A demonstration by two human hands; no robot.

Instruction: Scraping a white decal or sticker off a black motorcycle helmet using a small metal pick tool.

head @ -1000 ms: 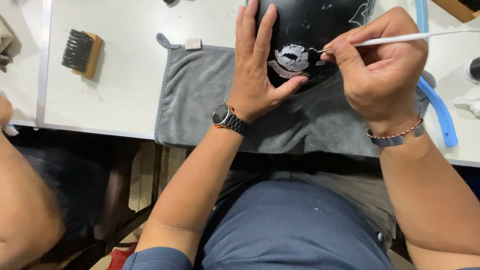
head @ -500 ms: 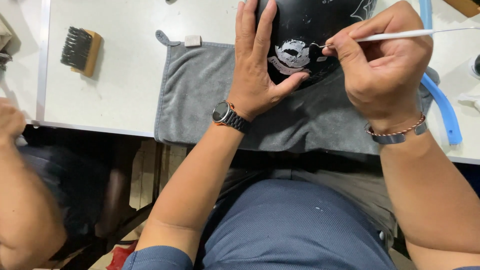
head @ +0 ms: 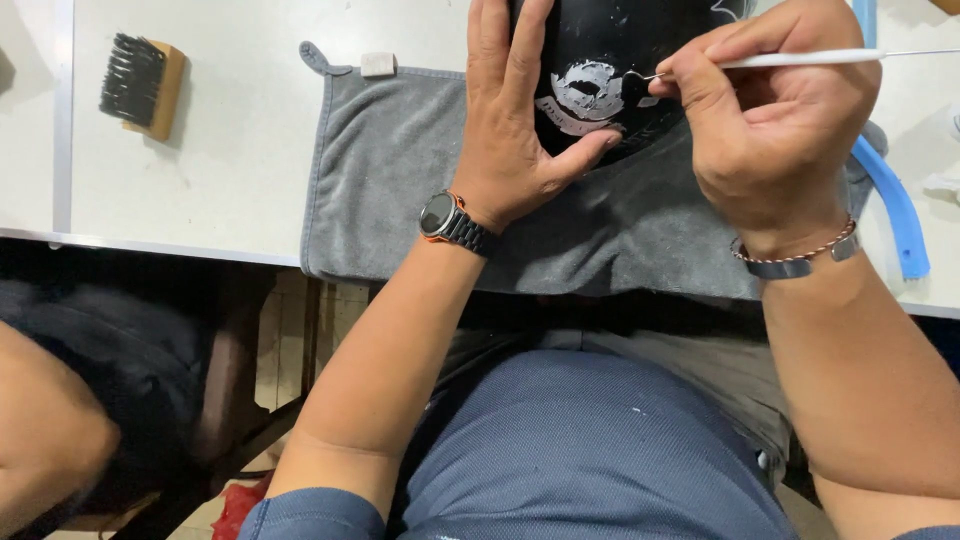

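A black rounded object [head: 610, 60] with a whitish patterned patch [head: 585, 92] lies at the far edge of a grey cloth [head: 400, 170] spread on a white table [head: 230, 130], right of centre. Its upper part runs out of the picture, so what kind of object it is I cannot say for sure.

The left hand [head: 515, 130] lies flat on the object's left side, fingers stretched out straight and close together, thumb spread to the right under the whitish patch — pressing rather than gripping. A dark watch [head: 445, 218] sits on that wrist.

The right hand [head: 775, 130] is curled closed around a thin white-handled tool [head: 800, 58], pinched between thumb and fingertips; its fine metal tip [head: 650, 76] touches the right edge of the whitish patch. A beaded and metal bracelet [head: 795, 258] circles that wrist.

Far left on the table — well apart from the cloth — rests a wooden brush with black bristles [head: 142, 85]. A curved blue strip [head: 890, 205] lies to the right of the cloth. Another person's forearm [head: 45, 430] shows at the near left.
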